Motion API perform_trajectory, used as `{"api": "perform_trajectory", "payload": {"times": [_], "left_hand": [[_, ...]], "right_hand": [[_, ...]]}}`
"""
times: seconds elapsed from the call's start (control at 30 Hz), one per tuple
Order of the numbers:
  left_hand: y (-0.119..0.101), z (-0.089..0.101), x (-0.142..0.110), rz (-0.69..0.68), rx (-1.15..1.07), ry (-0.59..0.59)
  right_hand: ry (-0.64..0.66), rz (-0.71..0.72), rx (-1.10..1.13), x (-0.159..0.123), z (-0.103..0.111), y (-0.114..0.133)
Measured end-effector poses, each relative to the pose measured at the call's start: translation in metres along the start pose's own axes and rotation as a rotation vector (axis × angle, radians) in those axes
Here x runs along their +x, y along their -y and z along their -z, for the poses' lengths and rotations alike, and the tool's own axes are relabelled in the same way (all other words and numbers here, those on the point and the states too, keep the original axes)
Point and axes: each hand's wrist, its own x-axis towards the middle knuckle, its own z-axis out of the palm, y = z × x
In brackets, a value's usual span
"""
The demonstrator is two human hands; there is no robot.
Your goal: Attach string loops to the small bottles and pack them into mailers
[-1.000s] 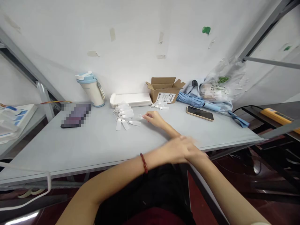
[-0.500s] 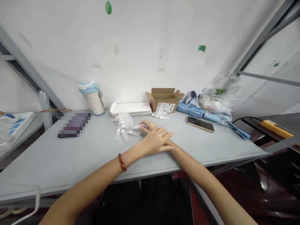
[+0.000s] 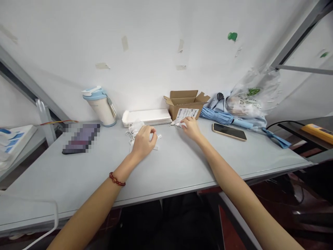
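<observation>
My left hand [image 3: 144, 141] is over the larger pile of white plastic tags with thin string loops [image 3: 135, 127]. Its fingers are curled with thumb and forefinger together; anything between them is hidden. A few tag ends stick out to the right of this hand. Farther right, my right hand [image 3: 191, 128] reaches to a smaller group of the same tags [image 3: 177, 123], just in front of an open cardboard box [image 3: 186, 104]. Its thumb and fingers pinch a white tag there, partly covered by the fingertips.
A stack of long white trays [image 3: 147, 117] lies against the wall. A blue-lidded cup [image 3: 100, 107] and a blurred purple item [image 3: 83, 137] are left. On the right are a phone [image 3: 229, 132], a folded blue umbrella [image 3: 221, 117] and a clear plastic bag [image 3: 249, 100].
My hands have uncrossed. The left has moved left onto the larger tag pile, and the right has gone right and away from me, from that pile to the smaller group. The view has shifted slightly.
</observation>
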Motion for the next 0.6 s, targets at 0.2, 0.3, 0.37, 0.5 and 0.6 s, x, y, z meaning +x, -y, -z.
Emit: {"api": "perform_trajectory", "payload": {"times": [0.2,0.3,0.37,0.5,0.6], "left_hand": [[-0.009,-0.007,-0.006,-0.11,0.013,0.094],[-0.012,-0.009,-0.008,-0.128,0.022,0.097],[-0.012,-0.011,-0.009,-0.112,0.018,0.095],[-0.011,-0.01,-0.008,-0.066,0.013,0.09],[-0.009,-0.008,-0.006,0.033,-0.031,0.059]], "right_hand": [[0.121,-0.125,-0.05,-0.003,0.007,-0.018],[0.165,-0.147,0.036,-0.004,0.006,-0.013],[0.183,-0.134,0.09,-0.005,0.009,-0.007],[0.255,-0.115,0.589,-0.008,0.022,0.011],[0.288,-0.154,0.914,-0.013,0.028,0.026]]}}
